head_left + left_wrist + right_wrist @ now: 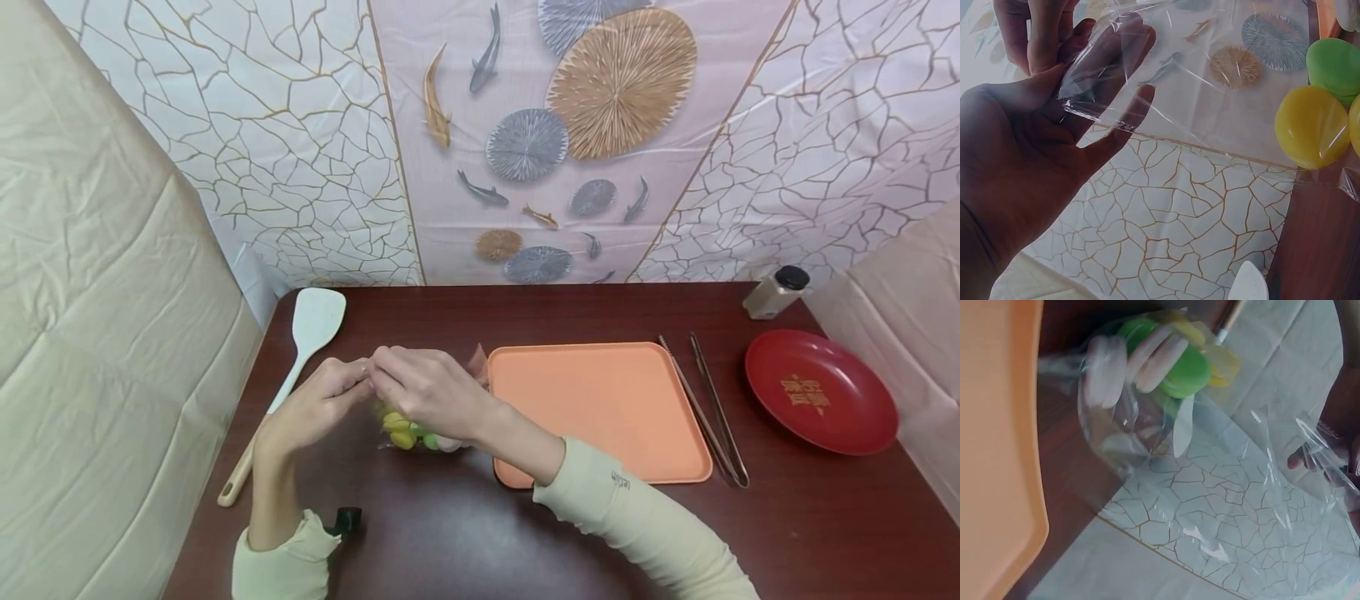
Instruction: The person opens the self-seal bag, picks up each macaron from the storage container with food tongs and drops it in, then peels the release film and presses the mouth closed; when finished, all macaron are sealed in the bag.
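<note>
A clear plastic bag (1197,119) holds several round, macaron-like pieces: green (1334,65), yellow (1311,125) and pale pink ones (1107,372). In the head view its filled end hangs low over the table, left of the orange tray (592,400). My left hand (318,408) pinches the upper end of the bag between thumb and index finger, with the other fingers spread loosely behind the film. Against it, my right hand (431,392) pinches the same end with bent fingers. The fingertips of both hands meet there, and the exact grip is partly hidden.
A white spatula (315,321) lies at the left, behind my left hand. Metal tongs (712,400) lie right of the tray. Farther right are a red plate (847,392) and a black-capped seasoning jar (776,293). Patterned cloth (525,208) hangs along the table's back edge.
</note>
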### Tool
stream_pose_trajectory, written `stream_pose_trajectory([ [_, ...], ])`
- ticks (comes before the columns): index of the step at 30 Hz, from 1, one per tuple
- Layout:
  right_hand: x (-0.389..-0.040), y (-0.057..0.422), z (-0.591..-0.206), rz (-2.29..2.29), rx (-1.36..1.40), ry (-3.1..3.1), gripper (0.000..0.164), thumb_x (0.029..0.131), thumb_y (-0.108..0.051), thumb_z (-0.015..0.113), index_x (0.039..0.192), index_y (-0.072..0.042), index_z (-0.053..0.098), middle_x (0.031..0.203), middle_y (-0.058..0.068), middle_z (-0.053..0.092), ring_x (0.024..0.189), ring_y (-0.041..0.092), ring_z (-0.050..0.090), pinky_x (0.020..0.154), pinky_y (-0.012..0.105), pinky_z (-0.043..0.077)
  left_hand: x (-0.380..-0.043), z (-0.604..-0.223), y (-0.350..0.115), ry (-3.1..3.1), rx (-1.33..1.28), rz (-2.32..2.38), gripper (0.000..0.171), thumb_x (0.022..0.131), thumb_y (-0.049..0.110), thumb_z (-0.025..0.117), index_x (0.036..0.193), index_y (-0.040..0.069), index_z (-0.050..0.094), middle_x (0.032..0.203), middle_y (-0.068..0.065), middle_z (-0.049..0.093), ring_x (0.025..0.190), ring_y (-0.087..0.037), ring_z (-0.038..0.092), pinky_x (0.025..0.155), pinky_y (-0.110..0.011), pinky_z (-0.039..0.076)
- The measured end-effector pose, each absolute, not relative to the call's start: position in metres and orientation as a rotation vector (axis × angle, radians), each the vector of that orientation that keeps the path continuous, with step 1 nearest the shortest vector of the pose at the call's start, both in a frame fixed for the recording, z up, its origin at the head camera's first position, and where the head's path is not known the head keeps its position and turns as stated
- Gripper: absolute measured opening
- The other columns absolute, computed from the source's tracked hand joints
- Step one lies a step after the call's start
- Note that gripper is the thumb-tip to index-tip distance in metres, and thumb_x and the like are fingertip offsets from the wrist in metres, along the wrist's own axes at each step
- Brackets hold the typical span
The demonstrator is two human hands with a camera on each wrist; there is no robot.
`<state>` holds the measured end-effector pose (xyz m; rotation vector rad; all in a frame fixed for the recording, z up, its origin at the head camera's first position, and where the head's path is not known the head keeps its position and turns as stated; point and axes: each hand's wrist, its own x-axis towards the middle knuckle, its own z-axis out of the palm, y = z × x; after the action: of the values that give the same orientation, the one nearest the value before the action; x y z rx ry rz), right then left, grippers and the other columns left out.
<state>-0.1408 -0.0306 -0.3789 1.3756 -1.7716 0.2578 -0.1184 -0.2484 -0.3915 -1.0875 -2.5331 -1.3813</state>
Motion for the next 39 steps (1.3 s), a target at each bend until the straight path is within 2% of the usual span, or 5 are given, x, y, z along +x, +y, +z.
stream_pose_trajectory([
  [6,-0.1425,-0.0299,-0.3818,0.489,1.397,-1.797,0.006,0.095,0.000,0.081,0.099,0.000,0.077,0.092,0.003,0.062,0.072,0.009,0.056,0.065,0.014,0.054,-0.1188,-0.3923,-0.2463,-2.510,-1.091,-1.357,0.027,0.099,-0.017,0.058,0.090,0.005,0.070,0.081,0.003,0.061,0.074,-0.001,0.050,0.065,-0.020,0.046],
  [16,-0.1427,-0.0303,-0.3868,0.664,1.355,-1.853,0.008,0.095,0.000,0.081,0.103,0.002,0.079,0.093,0.005,0.069,0.074,0.009,0.067,0.074,0.014,0.059,-0.1175,-0.3902,-0.2405,-2.493,-1.085,-1.335,0.033,0.100,-0.016,0.059,0.079,0.010,0.060,0.079,0.008,0.050,0.071,0.001,0.043,0.061,-0.021,0.041],
  [27,-0.1420,-0.0331,-0.3862,0.781,1.334,-1.878,0.004,0.096,0.004,0.076,0.099,0.003,0.079,0.093,0.007,0.069,0.073,0.009,0.069,0.074,0.011,0.057,-0.1175,-0.3910,-0.2415,-2.458,-1.109,-1.257,0.029,0.098,-0.020,0.061,0.086,0.006,0.067,0.087,0.001,0.063,0.079,-0.006,0.054,0.070,-0.020,0.047],
  [34,-0.1425,-0.0342,-0.3858,0.954,1.297,-1.876,0.008,0.093,0.010,0.075,0.093,0.002,0.078,0.091,0.007,0.070,0.073,0.009,0.070,0.074,0.009,0.056,-0.1176,-0.3914,-0.2424,-2.445,-1.127,-1.256,0.032,0.096,-0.021,0.061,0.083,0.008,0.063,0.081,0.005,0.051,0.075,-0.002,0.046,0.066,-0.019,0.043],
  [39,-0.1420,-0.0339,-0.3859,1.156,1.268,-1.874,0.011,0.092,0.013,0.074,0.093,0.003,0.078,0.090,0.008,0.071,0.069,0.008,0.064,0.066,0.009,0.051,-0.1179,-0.3912,-0.2427,-2.432,-1.140,-1.261,0.031,0.096,-0.021,0.062,0.087,0.008,0.065,0.081,0.006,0.053,0.075,-0.001,0.047,0.067,-0.018,0.043],
])
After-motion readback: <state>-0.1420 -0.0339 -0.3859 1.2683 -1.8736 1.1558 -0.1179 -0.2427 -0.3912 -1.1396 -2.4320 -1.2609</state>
